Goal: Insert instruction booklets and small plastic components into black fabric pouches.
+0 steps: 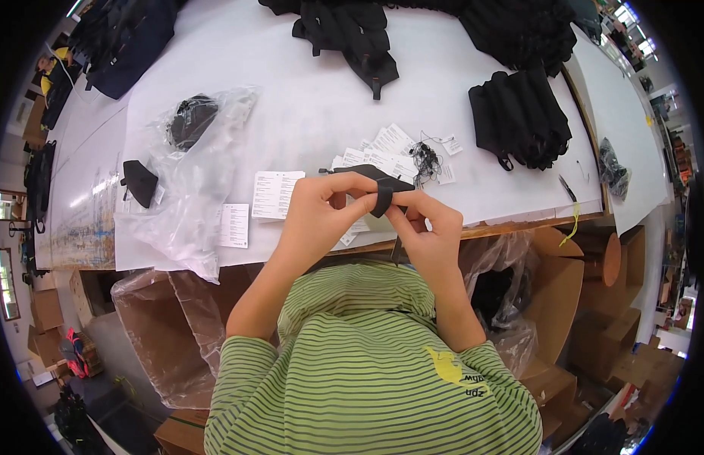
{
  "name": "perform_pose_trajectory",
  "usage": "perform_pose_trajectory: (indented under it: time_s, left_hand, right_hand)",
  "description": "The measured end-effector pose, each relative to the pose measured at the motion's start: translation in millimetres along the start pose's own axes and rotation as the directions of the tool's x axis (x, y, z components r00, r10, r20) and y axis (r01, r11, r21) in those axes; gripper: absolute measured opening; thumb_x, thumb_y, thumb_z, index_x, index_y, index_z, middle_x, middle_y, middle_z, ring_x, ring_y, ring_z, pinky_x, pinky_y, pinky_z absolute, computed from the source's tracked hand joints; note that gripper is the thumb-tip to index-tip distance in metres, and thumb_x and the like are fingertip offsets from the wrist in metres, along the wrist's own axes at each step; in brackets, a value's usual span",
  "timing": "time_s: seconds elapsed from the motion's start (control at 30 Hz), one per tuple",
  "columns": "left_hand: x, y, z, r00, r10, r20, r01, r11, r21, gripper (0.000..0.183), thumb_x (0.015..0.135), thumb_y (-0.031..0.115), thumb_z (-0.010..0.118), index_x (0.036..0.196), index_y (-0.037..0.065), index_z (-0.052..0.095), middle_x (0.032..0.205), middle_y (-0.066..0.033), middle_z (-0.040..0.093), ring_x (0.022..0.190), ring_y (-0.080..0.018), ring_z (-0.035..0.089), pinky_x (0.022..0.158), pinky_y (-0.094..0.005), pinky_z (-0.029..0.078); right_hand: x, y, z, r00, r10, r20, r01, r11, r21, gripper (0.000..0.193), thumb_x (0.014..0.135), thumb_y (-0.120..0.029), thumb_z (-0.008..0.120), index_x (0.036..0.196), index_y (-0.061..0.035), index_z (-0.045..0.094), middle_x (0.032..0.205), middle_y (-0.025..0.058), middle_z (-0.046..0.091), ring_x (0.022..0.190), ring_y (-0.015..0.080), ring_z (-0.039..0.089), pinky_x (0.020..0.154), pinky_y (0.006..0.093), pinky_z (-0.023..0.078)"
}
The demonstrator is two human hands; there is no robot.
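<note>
Black strap (pixel 381 196) pinched in closed fingers of left hand (pixel 315 214) and right hand (pixel 426 227), held over worktop (pixel 314 114) edge | risk: loop could slip from the fingertip pinch and drop toward the boxes | clear bag (pixel 186 182) held a black bundle | lined box (pixel 518 296) below held dark items

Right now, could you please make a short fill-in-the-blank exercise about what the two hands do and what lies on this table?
1. The left hand and right hand together hold a small ____ fabric piece.
2. The paper tags on the white table are ____ in colour.
3. The person's shirt has green ____.

Missing words: black; white; stripes
</note>
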State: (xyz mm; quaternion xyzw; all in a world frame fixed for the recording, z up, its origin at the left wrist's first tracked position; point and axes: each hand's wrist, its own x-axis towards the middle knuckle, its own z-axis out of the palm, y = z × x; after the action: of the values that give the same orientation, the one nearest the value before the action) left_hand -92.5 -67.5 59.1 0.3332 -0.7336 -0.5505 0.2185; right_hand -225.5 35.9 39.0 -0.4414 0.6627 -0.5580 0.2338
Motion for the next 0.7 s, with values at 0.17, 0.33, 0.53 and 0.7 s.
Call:
perform_pose_trajectory:
  time_s: [0.17, 0.33, 0.53, 0.7]
  left_hand:
    - [1, -8, 10, 0.923, 0.291, -0.251, -0.315, 0.947, -0.058, 0.009, 0.082, 0.01, 0.067, 0.088, 0.004, 0.068, 0.083, -0.004, 0.067, 0.054, -0.0035, 0.042, 0.051, -0.0187, 0.036]
    - [7, 17, -1, 0.934, 0.118, -0.337, -0.276, 0.837, -0.472, 0.013, 0.09, 0.013, 0.061, 0.092, 0.0, 0.062, 0.081, -0.0052, 0.065, 0.054, -0.0051, 0.047, 0.05, -0.0189, 0.037]
    - [11, 41, -3, 0.99, 0.123, -0.068, -0.138, 0.764, -0.631, 0.011, 0.089, 0.01, 0.062, 0.092, 0.0, 0.063, 0.064, 0.0016, 0.056, 0.05, -0.0004, 0.037, 0.046, -0.0177, 0.025]
    - [12, 46, 5, 0.979, 0.175, -0.106, -0.205, 0.862, -0.464, 0.006, 0.087, 0.008, 0.065, 0.089, 0.002, 0.065, 0.057, 0.0098, 0.041, 0.052, 0.0019, 0.03, 0.048, -0.0173, 0.019]
  right_hand:
    - [5, -2, -10, 0.998, 0.023, 0.05, -0.028, 0.994, 0.106, 0.013, 0.082, -0.005, 0.067, 0.095, -0.0058, 0.065, 0.065, -0.0033, 0.051, 0.058, 0.002, 0.045, 0.052, 0.0192, 0.034]
    - [20, -5, -43, 0.989, 0.126, 0.084, -0.15, 0.73, 0.666, 0.011, 0.085, -0.007, 0.062, 0.093, -0.0066, 0.054, 0.078, -0.0003, 0.055, 0.068, 0.0037, 0.046, 0.057, 0.0173, 0.033]
    - [35, -17, -46, 0.988, -0.038, 0.149, -0.092, 0.628, 0.773, 0.011, 0.087, -0.009, 0.063, 0.093, -0.0049, 0.055, 0.085, 0.0065, 0.064, 0.069, 0.0079, 0.052, 0.057, 0.0184, 0.036]
    - [39, -24, -36, 0.984, 0.04, 0.176, -0.153, 0.704, 0.694, 0.016, 0.089, -0.013, 0.061, 0.096, -0.0046, 0.05, 0.085, 0.0103, 0.067, 0.069, 0.0114, 0.06, 0.056, 0.0188, 0.04]
